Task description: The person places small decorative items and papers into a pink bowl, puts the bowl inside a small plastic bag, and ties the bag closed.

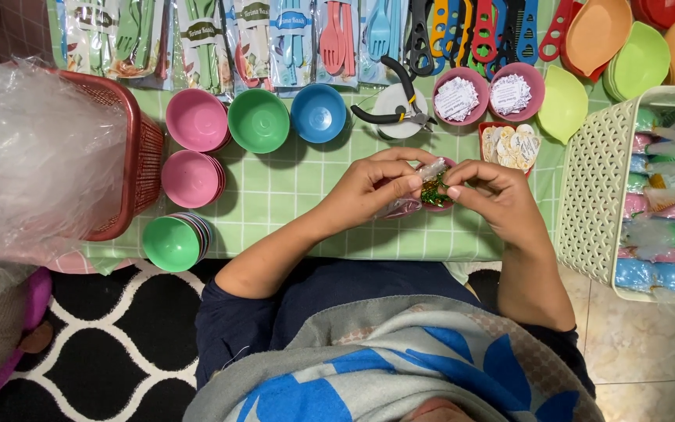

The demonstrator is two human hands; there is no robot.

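Green glittery tie pinched between left hand and right hand fingertips, apparently.

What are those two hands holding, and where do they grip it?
Both hands pinch one small clear packet with green glitter over a pink bowl. The left hand grips its left end, the right hand its right side, by fingertips.

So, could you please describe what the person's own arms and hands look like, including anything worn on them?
Both hands, the left hand and the right hand, are bare: no gloves, and no rings or watch that I can make out. The forearms are uncovered too. Dark navy sleeves end near the elbows, and a grey scarf with blue patches drapes over the shoulders.
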